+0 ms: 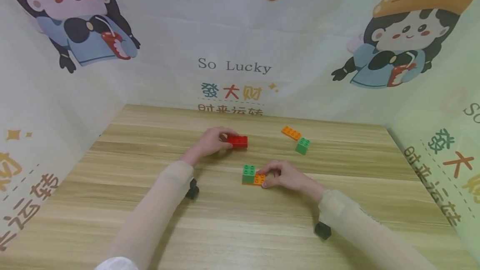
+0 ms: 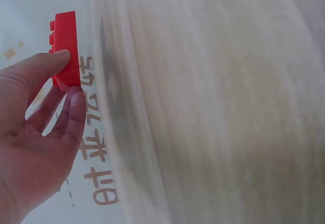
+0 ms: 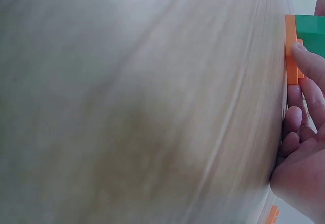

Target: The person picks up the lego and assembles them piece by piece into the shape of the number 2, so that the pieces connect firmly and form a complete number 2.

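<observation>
A long red toy building brick is pinched at its left end by my left hand. In the left wrist view the thumb lies along the side of the red brick, and its studs face left. Closer to me, my right hand holds the right end of a flat orange building plate between thumb and fingers. A square green brick stands on the plate's left half, leaving studs bare on the right. The right wrist view shows the orange plate low over the tabletop, its green brick attached.
Behind the right hand lies another flat orange plate, with a second green brick at its near right end. The wooden table ends at a printed cloth along the back and sides.
</observation>
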{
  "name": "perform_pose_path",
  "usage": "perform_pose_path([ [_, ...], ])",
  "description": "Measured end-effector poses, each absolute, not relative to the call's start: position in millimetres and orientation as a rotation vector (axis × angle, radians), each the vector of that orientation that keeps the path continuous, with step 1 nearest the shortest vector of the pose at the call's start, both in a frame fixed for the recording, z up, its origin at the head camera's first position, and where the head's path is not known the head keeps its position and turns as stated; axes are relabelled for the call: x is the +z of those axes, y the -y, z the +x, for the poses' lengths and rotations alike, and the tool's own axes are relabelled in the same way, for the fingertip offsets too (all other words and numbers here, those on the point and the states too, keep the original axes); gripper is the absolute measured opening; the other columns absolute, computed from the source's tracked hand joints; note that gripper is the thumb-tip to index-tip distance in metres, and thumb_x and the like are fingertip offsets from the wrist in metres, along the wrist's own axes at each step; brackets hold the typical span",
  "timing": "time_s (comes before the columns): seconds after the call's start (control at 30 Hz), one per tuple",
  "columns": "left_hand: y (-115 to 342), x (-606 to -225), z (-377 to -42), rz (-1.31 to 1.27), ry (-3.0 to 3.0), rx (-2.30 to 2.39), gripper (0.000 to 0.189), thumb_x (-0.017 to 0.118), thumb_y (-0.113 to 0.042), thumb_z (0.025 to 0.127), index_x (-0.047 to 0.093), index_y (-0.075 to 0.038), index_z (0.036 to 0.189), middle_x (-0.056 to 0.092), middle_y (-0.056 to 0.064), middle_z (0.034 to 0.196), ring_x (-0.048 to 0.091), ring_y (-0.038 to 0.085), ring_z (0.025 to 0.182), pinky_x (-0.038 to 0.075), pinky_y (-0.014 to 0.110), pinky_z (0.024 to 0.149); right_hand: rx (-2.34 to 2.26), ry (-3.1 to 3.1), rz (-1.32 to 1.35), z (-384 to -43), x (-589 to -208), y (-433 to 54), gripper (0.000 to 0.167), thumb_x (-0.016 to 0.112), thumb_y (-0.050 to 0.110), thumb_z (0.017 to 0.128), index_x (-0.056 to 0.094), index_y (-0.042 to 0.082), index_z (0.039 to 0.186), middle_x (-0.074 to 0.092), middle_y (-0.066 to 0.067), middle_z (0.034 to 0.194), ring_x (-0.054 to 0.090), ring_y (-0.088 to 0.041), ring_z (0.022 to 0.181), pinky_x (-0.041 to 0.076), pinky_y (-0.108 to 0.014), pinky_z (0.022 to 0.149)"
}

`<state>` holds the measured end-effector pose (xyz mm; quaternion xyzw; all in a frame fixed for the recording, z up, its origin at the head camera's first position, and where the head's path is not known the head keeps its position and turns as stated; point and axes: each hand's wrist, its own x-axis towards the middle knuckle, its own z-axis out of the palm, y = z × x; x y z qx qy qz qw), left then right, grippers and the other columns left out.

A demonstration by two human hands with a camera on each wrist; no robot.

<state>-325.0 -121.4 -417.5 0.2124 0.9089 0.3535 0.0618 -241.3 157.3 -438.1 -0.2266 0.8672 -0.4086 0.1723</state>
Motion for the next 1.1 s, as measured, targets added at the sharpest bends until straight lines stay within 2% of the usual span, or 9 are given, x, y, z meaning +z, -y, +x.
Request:
perform_pose_path([
  [0.47,109,-401,-299,0.788,-2.697,1.132,0.039,0.074,-0.011,0.087,0.068,-0.017,0.126,0.068,0.007,0.126,0.064,0.021,0.102,0.058,0.034,0.091,-1.158,-2.462,-0.647,-240,-437,-158,0.035,0.078,0.022,0.083,0.072,0.014,0.117,0.066,-0.007,0.108,0.042,-0.014,0.074,0.033,-0.02,0.063],
  [1.1,97,-395,-272,0.896,-2.579,1.242,0.041,0.075,-0.006,0.084,0.068,-0.016,0.124,0.07,0.006,0.121,0.065,0.019,0.099,0.059,0.027,0.087,-1.172,-2.456,-0.643,-240,-437,-158,0.036,0.078,0.021,0.083,0.072,0.012,0.118,0.068,-0.008,0.117,0.043,-0.015,0.077,0.033,-0.02,0.066],
])
